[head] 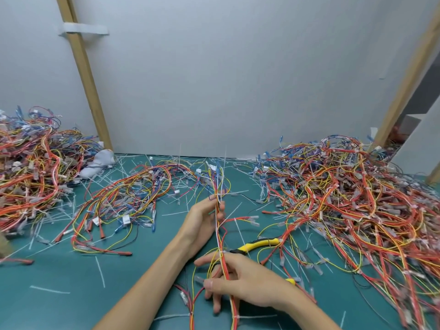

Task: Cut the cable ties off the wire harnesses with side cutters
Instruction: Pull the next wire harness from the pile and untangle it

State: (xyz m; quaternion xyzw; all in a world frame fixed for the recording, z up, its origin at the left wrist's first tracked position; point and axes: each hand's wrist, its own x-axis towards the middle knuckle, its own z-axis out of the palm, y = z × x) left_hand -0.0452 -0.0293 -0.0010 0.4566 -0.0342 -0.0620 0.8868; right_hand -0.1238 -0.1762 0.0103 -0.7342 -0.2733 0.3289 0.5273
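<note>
Left hand (204, 220) pinches the wire harness (220, 239) up top, right hand (242, 282) has its fingers wrapped round it lower down, just above the green bench (71, 294). Yellow side cutters (259, 244) are right behind that hand.

Wire harness (220, 236): red, orange and yellow strands, pulled taut between left hand (204, 217) at the far end and right hand (240, 284) at the near end. White cable tie (223, 251) uncut at mid-span. Side cutters (258, 243): yellow-black handles, just right of the harness, partly hidden by the right hand.
</note>
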